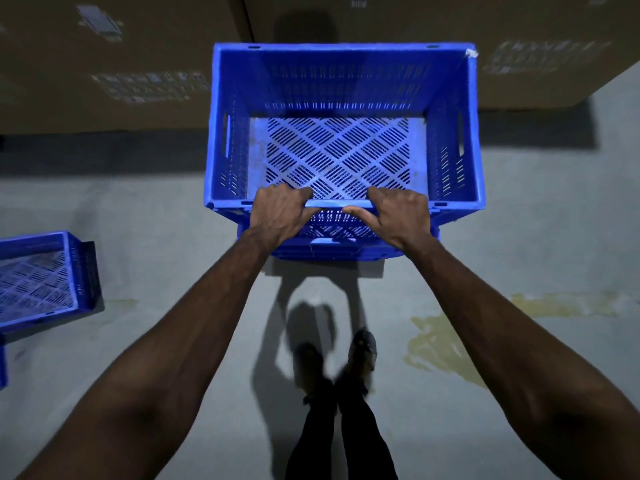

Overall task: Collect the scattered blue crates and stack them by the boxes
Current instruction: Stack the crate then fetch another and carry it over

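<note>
A large blue slotted crate (343,84) sits on top of at least one other blue crate (332,249), right in front of the brown cardboard boxes (104,64). My left hand (280,211) and my right hand (398,213) both grip the near rim of the top crate, fingers curled over the edge and thumbs under it. The crate is empty inside. Another blue crate (45,282) stands on the floor at the left edge, partly cut off by the frame.
Tall cardboard boxes (519,46) fill the back of the view. The grey concrete floor (519,237) has a yellowish stain (440,344) at the right. My feet (336,358) stand just behind the stack.
</note>
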Available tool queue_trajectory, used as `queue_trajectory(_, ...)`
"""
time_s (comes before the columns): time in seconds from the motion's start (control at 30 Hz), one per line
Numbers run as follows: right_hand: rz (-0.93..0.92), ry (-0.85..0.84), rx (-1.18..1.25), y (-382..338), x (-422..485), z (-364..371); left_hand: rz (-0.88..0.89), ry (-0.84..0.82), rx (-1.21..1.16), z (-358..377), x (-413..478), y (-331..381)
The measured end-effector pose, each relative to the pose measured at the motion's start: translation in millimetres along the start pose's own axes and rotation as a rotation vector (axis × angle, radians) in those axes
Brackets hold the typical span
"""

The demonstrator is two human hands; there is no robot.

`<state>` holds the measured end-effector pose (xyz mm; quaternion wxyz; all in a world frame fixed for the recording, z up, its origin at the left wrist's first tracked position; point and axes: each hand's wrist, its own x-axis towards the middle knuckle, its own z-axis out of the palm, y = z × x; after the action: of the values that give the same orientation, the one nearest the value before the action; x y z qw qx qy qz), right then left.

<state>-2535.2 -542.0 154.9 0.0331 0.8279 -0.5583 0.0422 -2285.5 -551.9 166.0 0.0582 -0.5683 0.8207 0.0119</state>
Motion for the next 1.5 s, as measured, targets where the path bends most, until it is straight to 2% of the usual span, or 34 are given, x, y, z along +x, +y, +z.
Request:
queue_trajectory(0.43,0.012,0.019,0.007,-14.3,-42.7,-1.2,0.010,-0.030,0.012,1.5,-41.4,16.3)
queue_trajectory(0.9,0.038,0.008,0.004,-18.6,-42.4,0.8,-0.054,-0.041,0.033,4.7,-44.7,18.2)
queue_trajectory(1.03,0.031,0.023,0.031,-13.3,-34.0,-2.3,-0.018,-0.033,0.058,1.8,-37.1,17.7)
queue_trajectory(1.17,0.090,0.004,0.034,-14.9,-30.6,-2.4,-0.007,0.019,0.106,2.2,-30.0,12.5)
queue_trajectory(1.5,0.174,-0.071,0.094,-35.6,-33.5,-6.6,0.039,-0.017,0.126,7.3,-29.0,-5.3)
